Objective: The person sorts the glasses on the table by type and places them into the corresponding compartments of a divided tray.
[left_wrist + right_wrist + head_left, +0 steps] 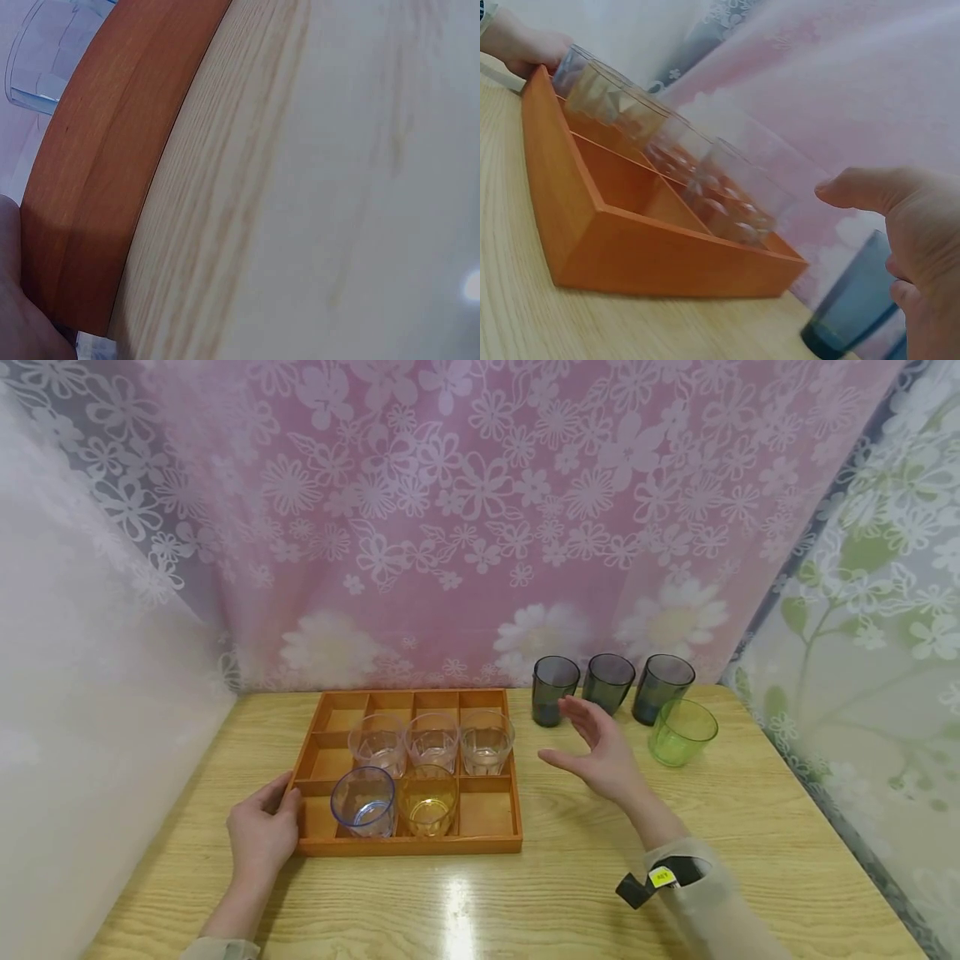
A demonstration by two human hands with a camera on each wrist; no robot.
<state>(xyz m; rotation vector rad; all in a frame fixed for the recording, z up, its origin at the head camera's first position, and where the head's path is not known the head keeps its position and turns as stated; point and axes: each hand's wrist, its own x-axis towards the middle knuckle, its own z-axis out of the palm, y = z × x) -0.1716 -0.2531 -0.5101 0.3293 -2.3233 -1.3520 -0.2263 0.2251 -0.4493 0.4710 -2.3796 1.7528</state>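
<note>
A wooden divided tray (408, 847) lies on the table with several glasses standing in its compartments. My left hand (262, 831) grips the tray's left wall near the front corner. Raised between the tray and the dark glasses, my right hand (600, 756) holds nothing, thumb and fingers spread apart. Its fingertips overlap the leftmost dark glass (547, 697) in the head view. In the tray's front row stand a blue-tinted glass (363, 802) and an amber glass (427, 802). Behind them is a row of three clear glasses, the rightmost clear glass (487, 743) at the right wall.
Right of that dark glass stand a second dark glass (609, 681) and a third dark glass (662, 689). A green glass (682, 735) is in front of the third. Floral curtains (480, 527) hang behind and beside the wooden table (555, 893).
</note>
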